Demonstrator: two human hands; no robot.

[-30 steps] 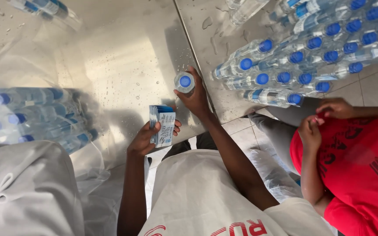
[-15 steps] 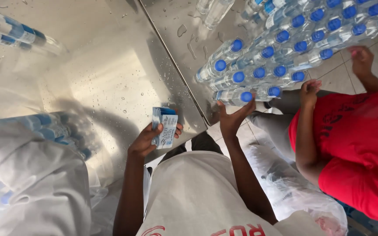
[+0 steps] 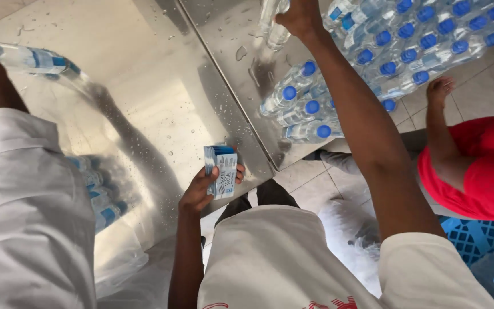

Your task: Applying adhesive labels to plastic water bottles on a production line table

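My left hand (image 3: 201,191) grips a small stack of blue and white paper labels (image 3: 221,170) above the near edge of the wet steel table (image 3: 161,97). My right arm stretches far out over the second steel table (image 3: 230,63). There my right hand (image 3: 299,16) closes on a clear unlabelled water bottle (image 3: 272,27) at the top edge of the view. Just right of that arm lies a pile of blue-capped water bottles (image 3: 310,106) on their sides.
A co-worker in a white sleeve (image 3: 24,194) stands at the left, holding a labelled bottle (image 3: 35,60) over the table. Another person in red (image 3: 481,166) is at the right, one hand (image 3: 441,88) near the pile. A blue crate (image 3: 470,234) and a plastic bag (image 3: 344,226) are on the tiled floor.
My right hand has gone from the near end of the bottle pile to a clear bottle at the far end of the table. The co-worker's arm has come in at the left.
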